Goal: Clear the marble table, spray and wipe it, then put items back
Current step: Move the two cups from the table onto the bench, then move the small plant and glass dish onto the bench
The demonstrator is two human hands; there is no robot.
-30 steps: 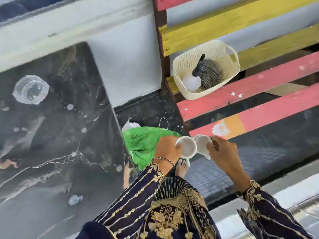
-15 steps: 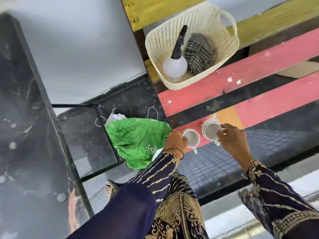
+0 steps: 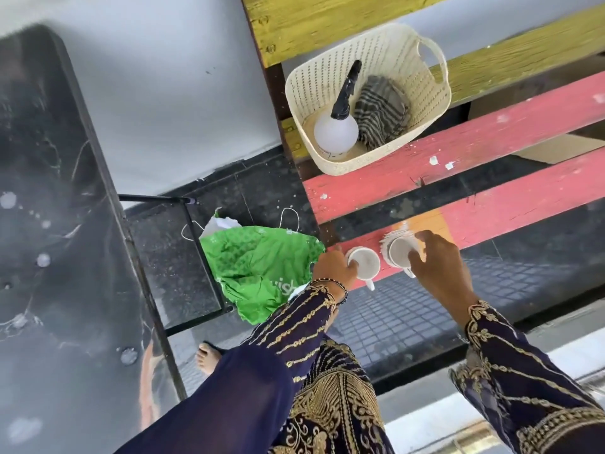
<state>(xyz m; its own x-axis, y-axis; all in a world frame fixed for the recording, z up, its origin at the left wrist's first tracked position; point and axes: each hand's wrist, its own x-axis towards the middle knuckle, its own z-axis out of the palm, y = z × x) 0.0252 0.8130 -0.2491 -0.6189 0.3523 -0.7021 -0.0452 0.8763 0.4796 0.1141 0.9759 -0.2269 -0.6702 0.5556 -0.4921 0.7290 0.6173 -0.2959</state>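
Both my arms reach forward in dark sleeves with gold embroidery. My left hand (image 3: 332, 270) closes its grip on a white cup (image 3: 364, 263). My right hand (image 3: 440, 265), just right of it, grips another white cup (image 3: 400, 252).

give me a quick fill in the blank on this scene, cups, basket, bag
1. Each hand holds a white ____.
2. The spray bottle and striped cloth sit inside the cream ____.
3. The bag on the floor is ____ in colour.
4. The left hand and right hand are at the lowest ____ plank of the bench.

Missing words: cup; basket; green; red
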